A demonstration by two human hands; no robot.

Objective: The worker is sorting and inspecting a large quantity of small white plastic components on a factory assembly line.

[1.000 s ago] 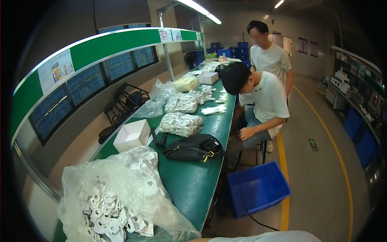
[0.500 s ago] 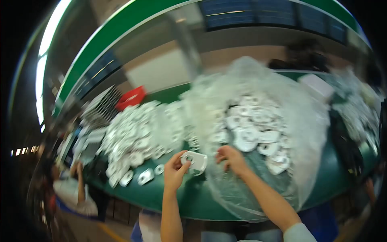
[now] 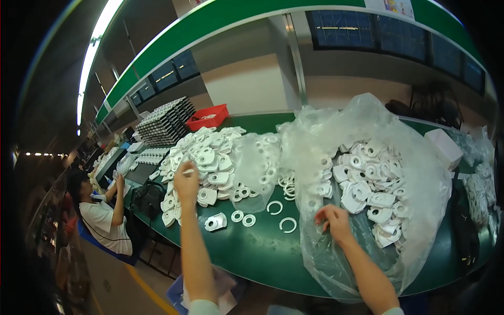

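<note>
Left hand [image 3: 187, 181]: up against the heap of white plastic plates [image 3: 206, 157], fingers bent; can't tell whether they pinch one.
Between the hands: a single white plate [image 3: 216, 222], then flat rings [image 3: 249, 215] and open rings [image 3: 288, 231].
Moving room: green tabletop [image 3: 252, 257] stretching from those down to its curved near edge.
Right hand [image 3: 334, 221]: fingers loosely curled, apart, over the clear bag [image 3: 426, 168], bagged plates [image 3: 382, 199] just beyond.

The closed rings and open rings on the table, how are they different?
The closed rings go all round; the open rings each have a gap. The closed rings have a fatter band than the open rings, and look smaller across. Both are white and lie on the green table.
</note>
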